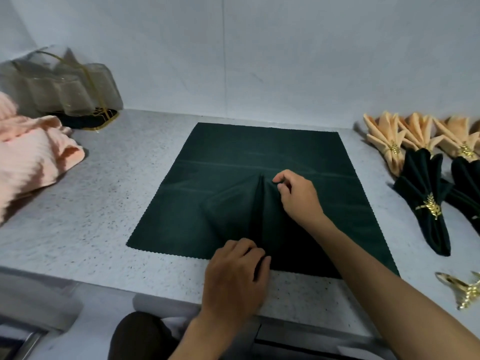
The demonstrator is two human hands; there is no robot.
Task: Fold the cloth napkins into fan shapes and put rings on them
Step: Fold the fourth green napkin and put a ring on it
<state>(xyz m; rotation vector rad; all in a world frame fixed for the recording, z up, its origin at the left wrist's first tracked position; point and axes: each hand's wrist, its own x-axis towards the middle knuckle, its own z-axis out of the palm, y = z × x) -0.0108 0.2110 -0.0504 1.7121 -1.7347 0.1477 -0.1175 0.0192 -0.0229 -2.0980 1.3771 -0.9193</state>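
Green napkin (233,178) flat on counter (104,203); left hand (235,279) pinching near-edge pleat; right hand (298,196) pinching mid-cloth ridge

A dark green cloth napkin (233,157) with a zigzag-cut edge is lying spread flat on the speckled worktop (117,203), a raised pleat running from its near edge toward its middle. At the right, finished fans are lying: dark green fan napkins (426,188) and peach fan napkins (384,136), each cinched by a gold leaf ring (430,205). A loose gold ring (465,289) is sitting at the near right.
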